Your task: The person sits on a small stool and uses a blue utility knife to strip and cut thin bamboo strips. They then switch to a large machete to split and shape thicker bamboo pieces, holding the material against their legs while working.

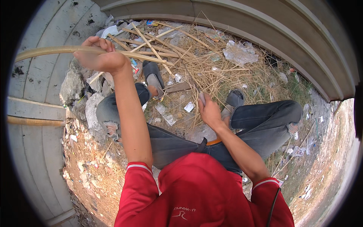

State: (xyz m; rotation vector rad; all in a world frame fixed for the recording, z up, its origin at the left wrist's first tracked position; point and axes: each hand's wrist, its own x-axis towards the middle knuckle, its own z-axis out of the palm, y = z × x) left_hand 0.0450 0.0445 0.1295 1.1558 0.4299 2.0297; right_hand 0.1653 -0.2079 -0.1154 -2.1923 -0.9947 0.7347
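Observation:
A long pale bamboo strip (pixel 45 50) runs across my left hand (pixel 100 56), which is raised at the upper left. My fingers curl round the strip, and the hand is partly blurred. One end of the strip reaches past my wrist toward the middle; the other bends away to the left. Low in the middle, my right hand (pixel 210 112) is closed round the grey handle of a long-bladed knife (pixel 194 84). Its thin dark blade points up and left over the straw, apart from the strip. A small flat wooden block (pixel 177 87) lies beside the blade.
Several split bamboo strips (pixel 151 47) lie crossed on the straw-covered ground. Rubble stones (pixel 72 85) sit at the left. Metal sheet walls (pixel 264 26) rise at the far side and left. Scraps of plastic (pixel 240 53) are scattered about. My bent legs (pixel 261 123) spread either side.

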